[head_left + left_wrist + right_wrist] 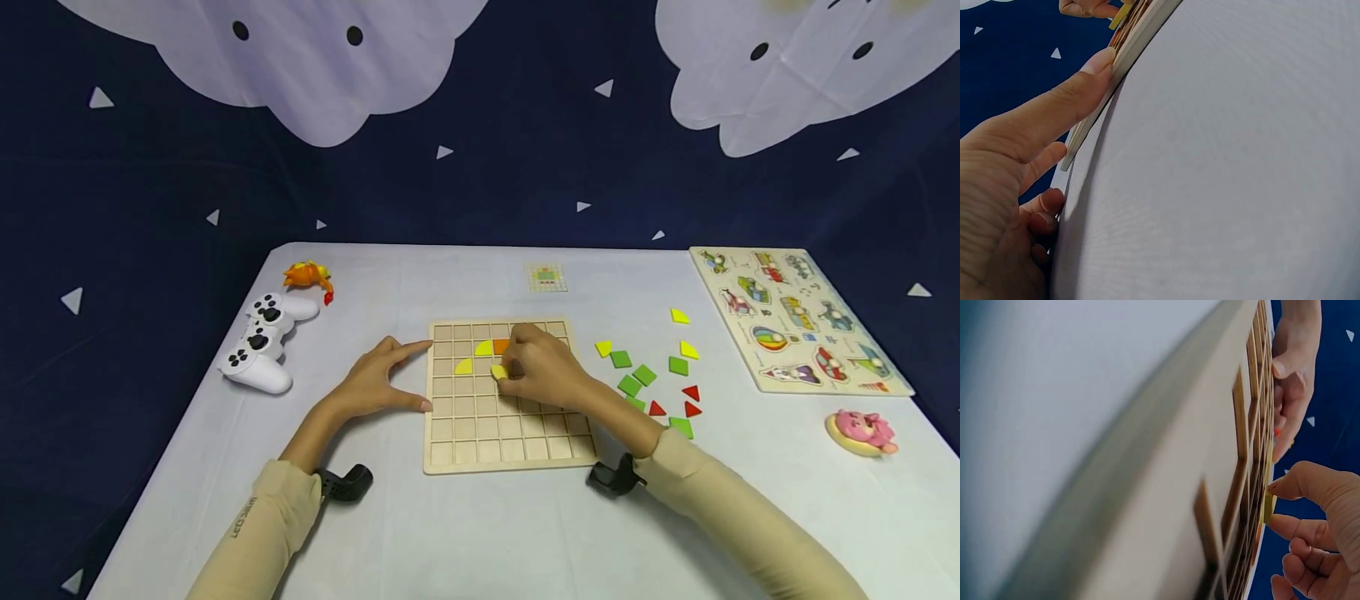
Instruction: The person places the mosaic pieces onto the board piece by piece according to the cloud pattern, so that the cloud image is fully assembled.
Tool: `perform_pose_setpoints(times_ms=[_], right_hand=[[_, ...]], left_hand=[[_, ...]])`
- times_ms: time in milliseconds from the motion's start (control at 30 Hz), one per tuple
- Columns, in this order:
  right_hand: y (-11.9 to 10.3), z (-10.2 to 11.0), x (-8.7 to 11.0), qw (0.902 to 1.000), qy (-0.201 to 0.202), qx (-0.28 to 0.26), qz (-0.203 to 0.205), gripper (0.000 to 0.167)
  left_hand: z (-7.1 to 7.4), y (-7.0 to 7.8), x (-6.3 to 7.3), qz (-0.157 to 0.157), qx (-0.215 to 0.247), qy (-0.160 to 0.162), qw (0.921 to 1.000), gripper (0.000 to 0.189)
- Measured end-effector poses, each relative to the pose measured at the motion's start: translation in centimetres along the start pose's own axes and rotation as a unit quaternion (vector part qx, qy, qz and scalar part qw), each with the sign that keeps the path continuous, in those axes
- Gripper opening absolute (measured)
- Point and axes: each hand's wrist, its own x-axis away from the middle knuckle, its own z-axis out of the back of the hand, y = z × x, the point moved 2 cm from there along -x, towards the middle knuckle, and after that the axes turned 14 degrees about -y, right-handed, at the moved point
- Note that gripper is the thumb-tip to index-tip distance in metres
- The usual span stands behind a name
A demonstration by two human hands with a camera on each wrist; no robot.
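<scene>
A wooden grid board (457, 429) lies on the white table. My right hand (543, 371) pinches a yellow tile (498, 372) between thumb and index finger, right at the grid's upper middle. The same tile (1269, 506) shows edge-on in the right wrist view, with the other fingers curled back. In the cells beside it sit an orange tile (500, 346), partly behind the right hand, and two yellow quarter-round tiles, one upper (483, 348) and one lower (463, 367). With thumb and index finger spread, my left hand (375, 382) touches the board's left edge.
Right of the board lie loose green squares (643, 375), red triangles (692, 392) and yellow tiles (688, 350). Behind it is a small pattern card (547, 277). A white game controller (258, 342), an orange toy (306, 274), a picture puzzle (772, 312) and a pink figure (861, 432) stand farther out.
</scene>
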Motion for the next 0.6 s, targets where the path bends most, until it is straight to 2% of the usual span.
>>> perform_pose_setpoints(times_ms=[233,433,600], right_hand=[[-1.3,-0.3,-0.5,0.9997,-0.003,0.008,0.021,0.017],[-2.5,-0.5,-1.2,0.9996,-0.008,-0.008,0.025,0.019],[-3.2,-1.1,-1.7,0.9988,-0.017,-0.01,0.044,0.018]], left_hand=[[0.0,0.1,0.0,-0.001,-0.005,0.0,1.0,0.096],[0.1,0.2,0.0,-0.001,-0.003,-0.001,1.0,0.095],[0.1,0.3,0.1,-0.001,-0.007,0.0,1.0,0.095]])
